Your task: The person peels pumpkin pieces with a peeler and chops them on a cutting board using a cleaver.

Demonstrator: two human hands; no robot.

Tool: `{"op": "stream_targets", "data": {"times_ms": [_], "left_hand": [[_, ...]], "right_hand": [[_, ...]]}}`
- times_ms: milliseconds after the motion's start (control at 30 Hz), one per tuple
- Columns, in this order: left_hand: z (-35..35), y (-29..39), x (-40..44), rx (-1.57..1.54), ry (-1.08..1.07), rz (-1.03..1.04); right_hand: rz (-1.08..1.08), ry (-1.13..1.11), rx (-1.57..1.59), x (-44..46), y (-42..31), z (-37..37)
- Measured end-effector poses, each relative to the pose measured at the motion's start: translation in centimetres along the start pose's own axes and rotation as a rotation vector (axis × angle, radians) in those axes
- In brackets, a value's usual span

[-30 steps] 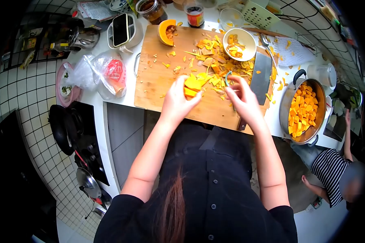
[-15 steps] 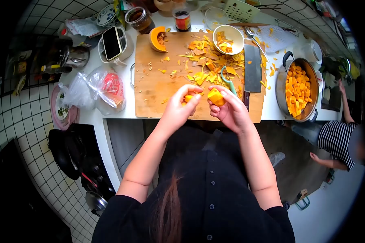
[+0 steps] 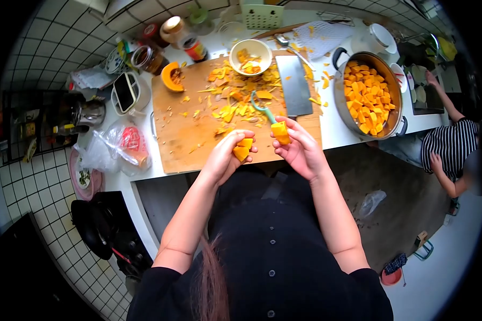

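My left hand [image 3: 225, 155] is closed around orange pumpkin pieces [image 3: 243, 150] at the front edge of the wooden cutting board [image 3: 179, 134]. Close by on the right, my right hand [image 3: 301, 150] pinches another pumpkin chunk [image 3: 280, 132]. A green peeler [image 3: 265, 111] lies just beyond that hand, among peel scraps [image 3: 235, 111]. The cleaver [image 3: 294, 85] rests on the board's right part, its handle hidden behind my right hand. An uncut pumpkin wedge [image 3: 172, 77] sits at the board's back left. A white bowl [image 3: 250, 58] with scraps stands at the back.
At the right is a large pot [image 3: 367, 96] full of pumpkin chunks. Left of the board are a plastic bag [image 3: 124, 145] and a container with a phone [image 3: 125, 93]. Jars and bottles line the back. Another person [image 3: 449, 150] is at the far right.
Both hands now hold pumpkin pieces; the right hand was empty a second ago and took a chunk. The view has swung toward the right, and the other person's lower arm has bent inward.
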State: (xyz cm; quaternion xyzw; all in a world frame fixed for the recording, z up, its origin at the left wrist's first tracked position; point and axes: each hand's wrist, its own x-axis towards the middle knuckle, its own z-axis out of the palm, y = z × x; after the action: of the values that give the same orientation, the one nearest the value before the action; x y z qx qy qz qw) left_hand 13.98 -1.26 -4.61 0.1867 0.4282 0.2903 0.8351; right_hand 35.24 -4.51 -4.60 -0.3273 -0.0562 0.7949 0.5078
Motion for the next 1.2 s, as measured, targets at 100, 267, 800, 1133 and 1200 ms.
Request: {"op": "stream_targets", "data": {"times_ms": [100,267,800,1133,1200], "left_hand": [[3.5,-2.5,2.9,-0.045,-0.028,-0.005],[11.9,-7.8,10.2,-0.151,-0.029,-0.099],[18.4,-11.7,16.5,-0.199,0.002,0.141],[16.2,-13.4,10.7,-0.348,0.141,0.223],[15.8,-13.4,9.8,-0.341,0.128,0.238]], "right_hand": [[-0.013,0.072,0.007,-1.4,-3.2,-3.2],[-0.168,0.334,0.023,-5.1,-9.6,-9.8],[-0.257,0.932,-1.090,-1.5,-22.1,-33.7],[-0.007,0.552,-0.689,0.6,-22.1,-22.9],[-0.032,0.442,-0.598,1.0,-23.4,-23.1]]}}
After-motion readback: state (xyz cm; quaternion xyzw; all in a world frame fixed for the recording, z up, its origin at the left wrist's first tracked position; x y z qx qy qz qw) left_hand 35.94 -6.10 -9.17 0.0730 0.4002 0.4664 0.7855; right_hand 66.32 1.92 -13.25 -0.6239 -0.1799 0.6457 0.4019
